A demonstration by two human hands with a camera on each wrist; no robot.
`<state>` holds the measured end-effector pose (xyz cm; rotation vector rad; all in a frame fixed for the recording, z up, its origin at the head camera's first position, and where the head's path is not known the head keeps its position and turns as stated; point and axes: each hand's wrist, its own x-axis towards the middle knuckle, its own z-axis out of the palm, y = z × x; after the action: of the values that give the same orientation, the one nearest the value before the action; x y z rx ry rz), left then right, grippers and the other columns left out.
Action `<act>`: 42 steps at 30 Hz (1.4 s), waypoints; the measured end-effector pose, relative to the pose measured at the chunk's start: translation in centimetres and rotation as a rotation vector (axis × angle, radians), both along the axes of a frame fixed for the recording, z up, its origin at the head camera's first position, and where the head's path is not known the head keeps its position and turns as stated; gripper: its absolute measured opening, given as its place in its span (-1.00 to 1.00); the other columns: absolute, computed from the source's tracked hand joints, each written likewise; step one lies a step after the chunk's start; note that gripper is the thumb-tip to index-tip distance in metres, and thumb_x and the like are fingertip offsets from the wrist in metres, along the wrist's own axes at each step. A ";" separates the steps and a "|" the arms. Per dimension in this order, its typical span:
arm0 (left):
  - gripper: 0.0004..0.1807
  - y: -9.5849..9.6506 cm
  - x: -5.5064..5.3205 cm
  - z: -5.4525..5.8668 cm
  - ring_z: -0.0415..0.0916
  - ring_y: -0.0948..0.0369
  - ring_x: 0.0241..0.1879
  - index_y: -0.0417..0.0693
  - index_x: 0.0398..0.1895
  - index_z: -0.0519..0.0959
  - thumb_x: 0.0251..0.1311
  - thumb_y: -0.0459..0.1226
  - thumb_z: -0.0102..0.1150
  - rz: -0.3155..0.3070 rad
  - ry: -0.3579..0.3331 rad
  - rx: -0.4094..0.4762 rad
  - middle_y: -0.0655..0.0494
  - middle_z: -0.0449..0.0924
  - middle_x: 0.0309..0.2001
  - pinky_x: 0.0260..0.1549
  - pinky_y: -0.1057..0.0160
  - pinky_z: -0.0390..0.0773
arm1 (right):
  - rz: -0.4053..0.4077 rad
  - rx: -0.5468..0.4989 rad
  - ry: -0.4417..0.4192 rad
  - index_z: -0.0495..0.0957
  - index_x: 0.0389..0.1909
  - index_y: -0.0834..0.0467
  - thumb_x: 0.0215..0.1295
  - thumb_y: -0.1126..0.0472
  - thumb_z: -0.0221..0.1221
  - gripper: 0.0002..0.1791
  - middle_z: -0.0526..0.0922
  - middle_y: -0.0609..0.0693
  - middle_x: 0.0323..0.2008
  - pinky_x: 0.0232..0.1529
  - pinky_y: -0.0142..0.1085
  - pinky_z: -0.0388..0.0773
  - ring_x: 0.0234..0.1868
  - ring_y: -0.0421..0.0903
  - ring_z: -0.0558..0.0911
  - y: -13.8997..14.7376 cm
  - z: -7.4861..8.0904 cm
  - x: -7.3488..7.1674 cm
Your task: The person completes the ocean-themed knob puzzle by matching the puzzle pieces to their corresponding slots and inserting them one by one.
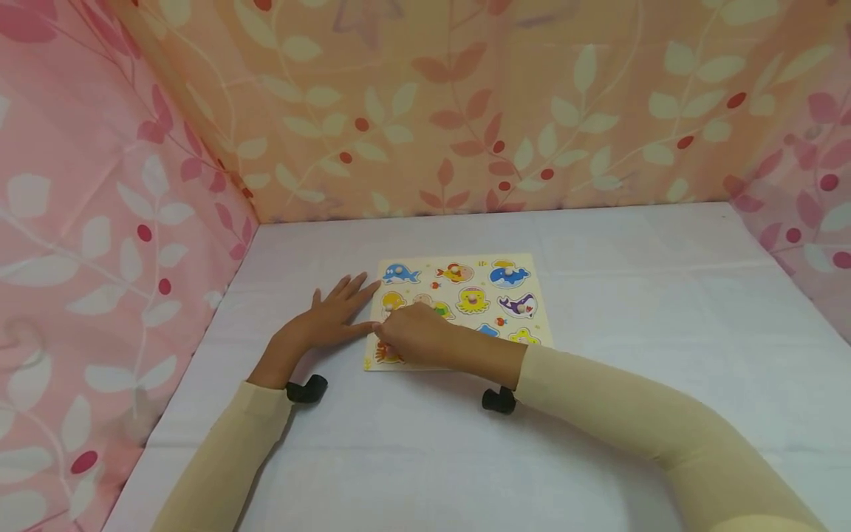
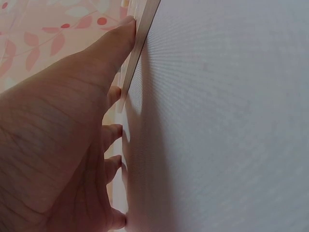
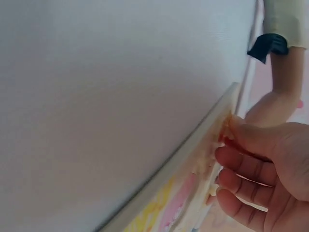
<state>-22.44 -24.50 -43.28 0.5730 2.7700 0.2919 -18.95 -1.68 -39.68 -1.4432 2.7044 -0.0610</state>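
A wooden knob puzzle board (image 1: 425, 260) with sea-animal pieces lies flat on the white table. My left hand (image 1: 329, 314) is spread at the board's left side, and its thumb (image 2: 123, 36) touches the edge there. Over the lower left corner, my right hand (image 1: 422, 336) has curled fingers and pinches at the red crab piece (image 1: 385, 355). In the right wrist view its thumb (image 3: 241, 128) is right at the orange-red piece; the knob is hidden. That hand also covers part of the middle and bottom rows.
Other pieces sit in the board, among them a blue dolphin (image 1: 407, 276), a yellow octopus (image 1: 472, 303) and a purple shark-like fish (image 1: 515, 305). Floral cloth walls (image 1: 425, 133) stand behind and beside the white table (image 1: 412, 458). A black band (image 1: 307, 389) is on the left wrist.
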 end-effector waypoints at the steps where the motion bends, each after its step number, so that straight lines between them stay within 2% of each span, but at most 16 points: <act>1: -0.04 0.0 0.0 0.0 -0.42 -0.12 0.61 0.34 0.66 -0.13 0.32 0.38 -0.04 0.001 0.001 0.001 0.02 -0.30 0.66 0.30 -0.57 -0.36 | 0.003 0.006 0.011 0.70 0.07 0.06 0.43 0.06 0.25 -0.71 0.73 -0.08 -0.34 -0.25 -0.25 0.59 -0.35 -0.18 0.59 0.1 0.0 0.1; 5: -0.01 0.0 0.0 0.1 -0.42 -0.12 0.61 0.34 0.66 -0.11 0.29 0.41 -0.03 0.012 0.001 0.009 0.03 -0.29 0.66 0.30 -0.57 -0.37 | 0.010 -0.001 0.027 0.74 -0.08 0.03 0.40 0.05 0.27 -0.80 0.75 -0.11 -0.34 -0.34 -0.33 0.53 -0.40 -0.21 0.59 1.0 0.2 0.5; 9: -0.01 0.1 0.1 0.0 -0.42 -0.12 0.61 0.34 0.66 -0.11 0.28 0.41 -0.03 0.018 0.002 0.010 0.03 -0.29 0.66 0.30 -0.57 -0.37 | 0.001 -0.041 0.029 0.75 -0.06 -0.01 0.35 -0.03 0.33 -0.74 0.78 -0.13 -0.28 -0.39 -0.40 0.52 -0.36 -0.24 0.65 2.9 0.9 1.1; 13: -0.01 0.1 0.2 0.0 -0.42 -0.13 0.61 0.34 0.66 -0.11 0.28 0.41 -0.04 0.019 0.004 0.011 0.03 -0.30 0.66 0.30 -0.56 -0.37 | -0.030 -0.108 0.005 0.76 -0.13 -0.02 0.31 -0.03 0.36 -0.78 0.77 -0.17 -0.32 -0.43 -0.39 0.49 -0.37 -0.25 0.65 5.5 1.5 1.7; 17: -0.02 0.1 0.3 0.1 -0.42 -0.12 0.61 0.34 0.66 -0.12 0.29 0.40 -0.02 0.023 0.002 0.014 0.04 -0.30 0.66 0.31 -0.55 -0.37 | -0.063 -0.160 -0.019 0.77 -0.21 -0.01 0.27 0.00 0.40 -0.82 0.74 -0.19 -0.40 -0.48 -0.40 0.43 -0.45 -0.27 0.57 7.9 1.6 2.1; 23: -0.01 0.1 0.4 0.1 -0.42 -0.13 0.61 0.35 0.66 -0.12 0.28 0.41 -0.03 0.021 0.000 0.018 0.03 -0.31 0.66 0.31 -0.55 -0.37 | -0.109 -0.188 -0.019 0.77 -0.20 0.00 0.23 0.00 0.43 -0.79 0.75 -0.19 -0.37 -0.46 -0.43 0.46 -0.44 -0.28 0.61 11.5 1.6 2.8; 26: 0.00 0.1 0.4 0.0 -0.42 -0.12 0.61 0.35 0.66 -0.12 0.27 0.42 -0.04 0.025 0.000 0.018 0.03 -0.31 0.66 0.31 -0.55 -0.38 | -0.144 -0.208 -0.038 0.77 -0.16 0.01 0.22 0.00 0.44 -0.76 0.76 -0.19 -0.34 -0.43 -0.43 0.47 -0.43 -0.31 0.58 13.2 1.6 3.2; 30: 0.00 0.1 0.4 -0.2 -0.44 -0.10 0.61 0.37 0.66 -0.13 0.27 0.44 -0.06 0.028 -0.001 0.016 0.06 -0.32 0.66 0.32 -0.54 -0.39 | -0.201 -0.224 -0.058 0.77 -0.15 0.01 0.21 0.00 0.44 -0.75 0.70 -0.25 -0.40 -0.42 -0.41 0.46 -0.46 -0.33 0.50 15.6 1.4 3.8; 36: -0.01 0.1 0.4 -0.2 -0.43 -0.09 0.61 0.38 0.66 -0.13 0.27 0.44 -0.07 0.027 -0.002 0.018 0.06 -0.32 0.66 0.32 -0.54 -0.39 | -0.301 -0.209 -0.077 0.78 -0.17 0.00 0.18 0.00 0.46 -0.76 0.69 -0.29 -0.40 -0.34 -0.36 0.51 -0.40 -0.31 0.54 19.0 0.9 4.7; 42: -0.01 0.3 0.5 0.0 -0.42 -0.11 0.61 0.33 0.66 -0.11 0.29 0.40 -0.03 0.029 -0.001 0.011 0.03 -0.31 0.66 0.32 -0.54 -0.37 | -0.376 -0.212 -0.093 0.78 -0.17 0.03 0.17 0.05 0.47 -0.76 0.54 -0.33 -0.52 -0.45 -0.38 0.42 -0.49 -0.32 0.43 21.8 1.3 5.1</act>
<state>-21.92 -24.20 -43.24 0.5359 2.7797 0.3144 -13.83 20.08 -38.40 -0.9209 2.9201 -0.4360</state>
